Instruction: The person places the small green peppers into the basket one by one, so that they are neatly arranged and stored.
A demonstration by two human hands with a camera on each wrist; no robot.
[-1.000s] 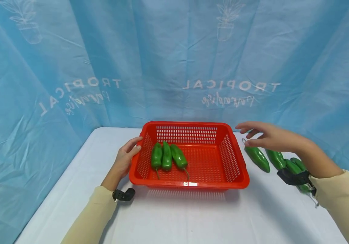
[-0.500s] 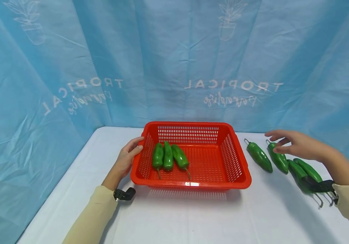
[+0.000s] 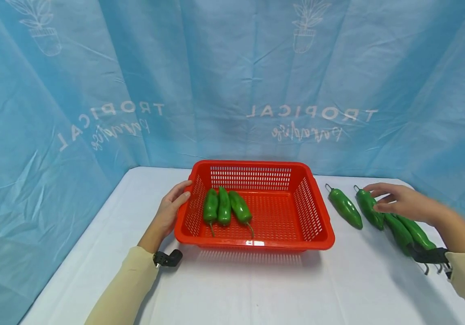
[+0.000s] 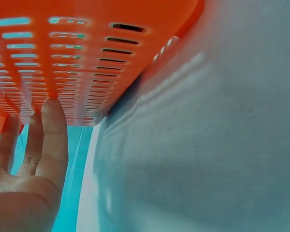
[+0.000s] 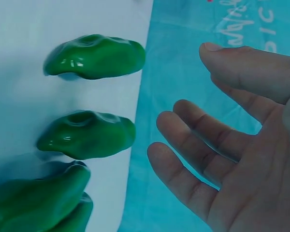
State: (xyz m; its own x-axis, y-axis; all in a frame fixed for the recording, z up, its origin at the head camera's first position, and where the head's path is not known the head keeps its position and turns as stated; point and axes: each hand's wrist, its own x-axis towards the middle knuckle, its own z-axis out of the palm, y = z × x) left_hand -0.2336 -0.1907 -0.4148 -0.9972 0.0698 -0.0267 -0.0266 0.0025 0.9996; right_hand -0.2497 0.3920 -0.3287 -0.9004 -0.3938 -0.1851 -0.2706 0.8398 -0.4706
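A red plastic basket (image 3: pixel 277 246) with slotted walls stands on the table, three green chili peppers (image 3: pixel 224 210) lying in its left part. My left hand (image 3: pixel 167 210) holds the basket's left rim; in the left wrist view its fingers (image 4: pixel 53 130) reach up against the outer wall. My right hand (image 3: pixel 408 203) hovers over the peppers on the right, fingers spread and slightly bent, holding nothing. Its fingertips overlap one green chili pepper (image 3: pixel 364 203) from above, but the right wrist view shows a gap between the fingers (image 5: pixel 174 169) and that pepper (image 5: pixel 89 135).
Another loose pepper (image 3: pixel 345 208) lies between the basket and my right hand. Two more peppers (image 3: pixel 416 232) lie side by side farther right, partly under my right wrist. A blue printed curtain (image 3: pixel 232 81) hangs behind the white-covered table (image 3: pixel 256 289).
My right hand has moved right from beside the basket and lowered over the peppers. My left hand has stayed at the basket's rim. The peppers have not moved.
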